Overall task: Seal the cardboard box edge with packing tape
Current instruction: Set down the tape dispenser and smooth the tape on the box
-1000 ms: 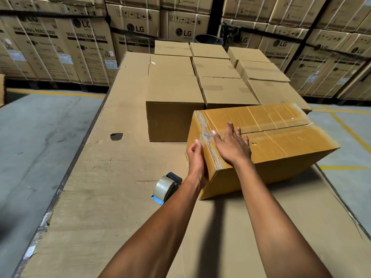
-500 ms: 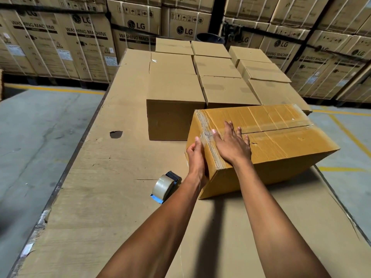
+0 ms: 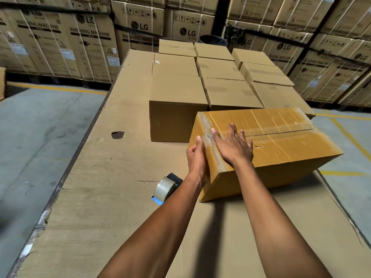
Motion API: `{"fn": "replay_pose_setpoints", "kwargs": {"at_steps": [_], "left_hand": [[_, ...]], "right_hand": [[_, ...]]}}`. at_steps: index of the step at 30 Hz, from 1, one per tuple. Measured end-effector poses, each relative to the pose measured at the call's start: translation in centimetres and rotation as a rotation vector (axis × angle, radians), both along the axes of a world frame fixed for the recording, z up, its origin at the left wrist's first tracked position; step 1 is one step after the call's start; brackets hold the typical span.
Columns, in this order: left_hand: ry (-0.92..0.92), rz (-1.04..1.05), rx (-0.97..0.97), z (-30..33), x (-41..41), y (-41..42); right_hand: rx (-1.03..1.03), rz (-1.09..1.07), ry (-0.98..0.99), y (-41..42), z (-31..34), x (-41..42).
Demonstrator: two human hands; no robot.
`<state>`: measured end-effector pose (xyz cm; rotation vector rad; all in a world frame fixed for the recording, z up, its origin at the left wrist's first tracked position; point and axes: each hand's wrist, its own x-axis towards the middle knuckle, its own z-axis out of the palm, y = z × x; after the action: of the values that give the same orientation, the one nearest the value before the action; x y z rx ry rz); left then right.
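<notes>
A yellow-brown cardboard box [image 3: 281, 145] sits angled on the cardboard-covered table [image 3: 112, 193], its top glossy with clear tape. Clear tape runs along its near-left top edge and down the left side. My right hand [image 3: 232, 146] lies flat on the box top beside that edge, fingers spread. My left hand [image 3: 196, 157] presses against the box's left side face, thumb up at the taped edge. A tape dispenser [image 3: 166, 188] with a roll of clear tape lies on the table just left of my left forearm, untouched.
Several plain closed boxes [image 3: 176, 93] stand in rows behind the taped box. The table has a small hole [image 3: 117, 135] at the left. Stacked washing-machine cartons [image 3: 84, 43] line the back. Concrete floor with yellow lines lies on both sides.
Both hands stay pressed on the box at the taped edge; the left thumb has slid slightly up. The view has shifted only a little.
</notes>
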<state>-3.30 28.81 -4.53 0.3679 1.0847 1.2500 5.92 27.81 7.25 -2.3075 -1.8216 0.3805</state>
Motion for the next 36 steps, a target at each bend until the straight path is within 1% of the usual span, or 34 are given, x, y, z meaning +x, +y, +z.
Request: {"fn": "replay_pose_setpoints", "kwargs": {"at_steps": [2, 4, 7, 11, 14, 18, 21, 23, 26, 30, 33, 36], "left_hand": [[0.015, 0.019, -0.05, -0.5, 0.5, 1.3], [0.013, -0.009, -0.097, 0.6, 0.1, 1.0], [-0.039, -0.042, -0.046, 1.3, -0.5, -0.1], [0.055, -0.026, -0.074, 0.5, -1.0, -0.2], [0.017, -0.039, -0.054, 0.8, -1.1, -0.1], [0.073, -0.041, -0.084, 1.6, -0.8, 0.6], [0.071, -0.019, -0.096, 0.5, -0.6, 1.4], [0.11, -0.04, -0.106, 0.1, -0.8, 1.2], [0.195, -0.024, -0.073, 0.2, -0.8, 0.7], [0.127, -0.026, -0.108, 1.3, -0.7, 0.8], [0.151, -0.053, -0.099, 2.0, -0.4, 0.7], [0.13, -0.027, -0.113, 0.8, -0.4, 1.0]], "right_hand": [[-0.01, -0.025, -0.011, 0.2, 0.0, -0.3], [-0.002, -0.035, -0.015, 0.4, 0.0, -0.4], [0.031, -0.052, -0.024, 0.5, -0.1, -0.7], [0.073, -0.077, -0.02, 0.7, -0.3, -1.1], [0.09, -0.082, -0.014, 0.6, -0.4, -1.1], [0.048, -0.117, -0.03, 0.3, -0.1, -1.3], [0.024, -0.107, -0.036, 0.6, -0.2, -1.3], [0.029, -0.1, -0.05, 0.8, -0.5, -1.3], [0.037, -0.095, -0.071, 0.9, -0.6, -1.2], [0.013, -0.084, -0.065, 0.7, -0.5, -1.2], [-0.003, -0.082, -0.075, 0.6, -0.4, -1.3], [0.01, -0.088, -0.068, 0.9, -0.5, -1.2]]}}
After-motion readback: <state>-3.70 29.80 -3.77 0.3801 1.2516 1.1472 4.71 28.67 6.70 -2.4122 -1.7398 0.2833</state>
